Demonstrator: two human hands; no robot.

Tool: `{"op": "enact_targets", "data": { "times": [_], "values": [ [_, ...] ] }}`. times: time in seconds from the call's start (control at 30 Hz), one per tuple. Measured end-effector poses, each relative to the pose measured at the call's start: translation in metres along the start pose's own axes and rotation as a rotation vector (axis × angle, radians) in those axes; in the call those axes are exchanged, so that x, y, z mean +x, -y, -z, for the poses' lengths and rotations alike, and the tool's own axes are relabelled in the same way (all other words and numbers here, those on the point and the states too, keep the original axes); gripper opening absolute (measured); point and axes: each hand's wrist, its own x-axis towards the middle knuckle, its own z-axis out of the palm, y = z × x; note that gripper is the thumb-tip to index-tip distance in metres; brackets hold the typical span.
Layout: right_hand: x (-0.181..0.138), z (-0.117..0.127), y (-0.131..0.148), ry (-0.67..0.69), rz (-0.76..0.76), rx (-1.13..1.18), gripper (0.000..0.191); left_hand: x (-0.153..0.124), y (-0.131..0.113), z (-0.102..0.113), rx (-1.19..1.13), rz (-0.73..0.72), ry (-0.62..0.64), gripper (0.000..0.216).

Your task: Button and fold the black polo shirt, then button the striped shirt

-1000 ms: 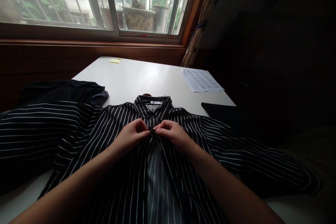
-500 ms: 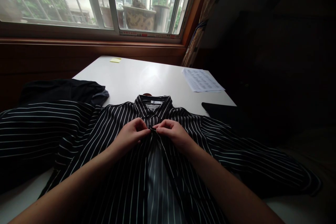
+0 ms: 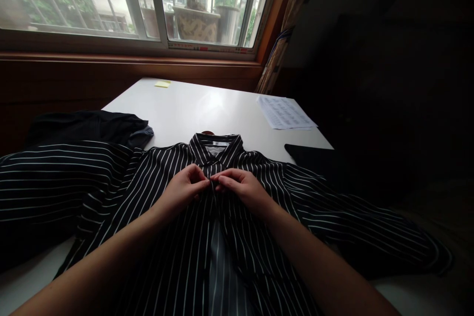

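Note:
A black shirt with thin white stripes (image 3: 155,192) lies face up and spread out on a white table (image 3: 207,108), collar away from me. My left hand (image 3: 183,188) and my right hand (image 3: 240,186) meet just below the collar. Each pinches one front edge of the shirt with curled fingers, and the fingertips touch at the middle. Below my hands the front hangs open and shows the grey inside of the shirt (image 3: 220,266).
A dark garment (image 3: 89,126) lies bunched at the table's left. A printed sheet of paper (image 3: 285,113) and a flat black object (image 3: 311,155) lie at the right edge, a yellow sticky note (image 3: 162,84) at the far side under the window.
My two hands have drawn closer together and slightly up toward the collar, pulling the shirt's front edges together; the open gap below them has narrowed.

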Motion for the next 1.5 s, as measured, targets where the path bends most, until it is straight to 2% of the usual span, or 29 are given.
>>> {"op": "enact_targets", "data": {
  "times": [0.3, 0.47, 0.73, 1.0, 1.17, 1.33, 1.5],
  "values": [
    [0.003, -0.011, -0.022, -0.069, 0.06, 0.012, 0.024, -0.001, -0.002, 0.0, -0.004, -0.003, 0.014, 0.034],
    [0.001, -0.008, -0.017, -0.095, 0.098, -0.174, 0.023, -0.002, -0.002, -0.001, 0.018, -0.016, 0.006, 0.032],
    [-0.004, -0.016, -0.012, -0.104, 0.108, -0.526, 0.035, -0.002, -0.001, -0.001, 0.011, -0.005, -0.004, 0.03],
    [-0.001, -0.015, -0.012, -0.132, 0.1, -0.546, 0.023, -0.003, 0.0, -0.002, 0.045, -0.011, 0.003, 0.027],
    [0.002, -0.008, -0.009, -0.17, 0.052, -0.593, 0.021, -0.003, 0.001, -0.004, 0.168, -0.056, 0.0, 0.022],
    [0.003, -0.001, -0.005, -0.154, -0.019, -0.672, 0.017, -0.003, 0.003, -0.005, 0.392, -0.182, -0.025, 0.014],
    [0.003, 0.004, -0.003, -0.1, -0.055, -0.636, 0.013, -0.002, 0.006, -0.004, 0.426, -0.212, -0.021, 0.011]
  ]
}}
